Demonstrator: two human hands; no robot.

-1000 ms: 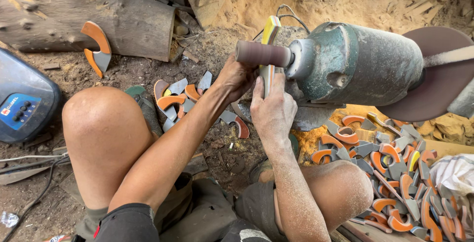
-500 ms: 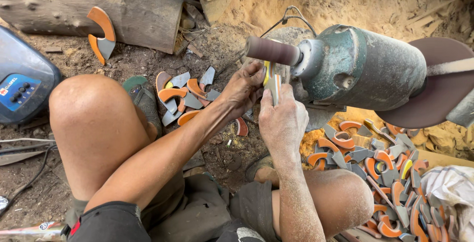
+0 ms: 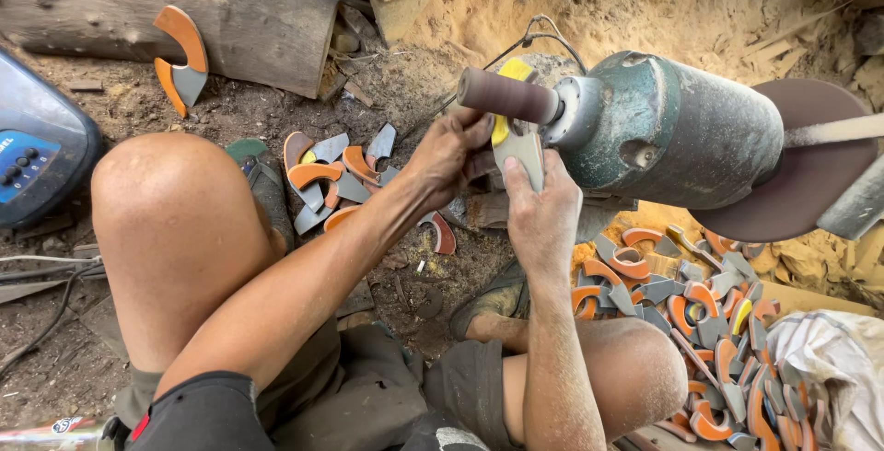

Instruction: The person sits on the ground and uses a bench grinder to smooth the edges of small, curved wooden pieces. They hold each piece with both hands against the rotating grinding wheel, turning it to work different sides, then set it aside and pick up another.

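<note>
Pressing yellow-handled blade piece (image 3: 518,143) against sanding drum (image 3: 505,95), left hand (image 3: 448,152) and right hand (image 3: 541,207) both clamped on it; big pile of pieces (image 3: 709,322) by right knee seemingly waiting, smaller heap (image 3: 331,179) apparently finished.

The blade (image 3: 521,149) pinched between the left hand (image 3: 451,152) and the right hand (image 3: 539,207) is dull grey metal with a glossy yellow plastic-looking handle. The sanding drum (image 3: 506,95) above it is brown abrasive, matt and gritty. The motor housing (image 3: 677,129) is painted metal, blue-green, worn and dusty. The disc (image 3: 810,170) behind it looks matt reddish-brown. The log (image 3: 249,14) is rough, cracked wood. Loose sawdust (image 3: 645,0) is pale and powdery. The heap of knives (image 3: 700,313) shows matt grey steel and orange handles with a slight sheen. The floor (image 3: 405,276) is coarse dark dirt. The sack (image 3: 833,368) is whitish woven cloth.
</note>
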